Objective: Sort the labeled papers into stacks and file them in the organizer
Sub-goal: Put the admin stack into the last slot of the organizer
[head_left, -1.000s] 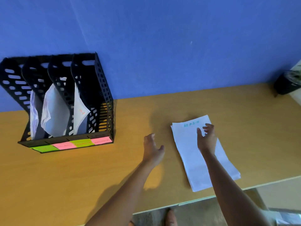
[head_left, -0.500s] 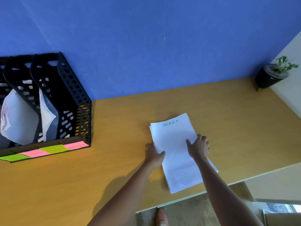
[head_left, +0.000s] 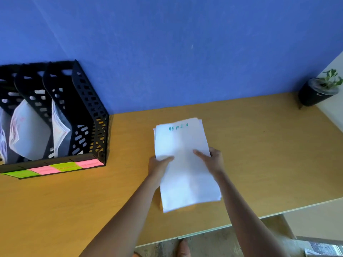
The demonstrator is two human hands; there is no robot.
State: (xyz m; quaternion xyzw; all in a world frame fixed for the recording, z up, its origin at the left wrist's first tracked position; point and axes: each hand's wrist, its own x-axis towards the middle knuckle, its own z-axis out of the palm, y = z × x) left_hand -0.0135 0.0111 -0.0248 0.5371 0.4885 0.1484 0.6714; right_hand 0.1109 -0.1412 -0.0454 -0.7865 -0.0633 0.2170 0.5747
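A: Where is the stack (head_left: pixel 183 164)?
B: On the desk (head_left: pixel 259 154), right of the organizer (head_left: pixel 81 115). Left hand (head_left: pixel 157 166) and right hand (head_left: pixel 213 162) grasp its two sides, thumbs on top.

You have one view only, a wide-angle camera worn on your head, looking forward and steeply down at the yellow-brown wooden desk top (head_left: pixel 259 154). It faces the blue wall (head_left: pixel 167 52) behind the desk and sits near enough that your forearms fill the lower frame. The desk's near edge crosses low, with floor showing below it. There is no second view to share any part with.
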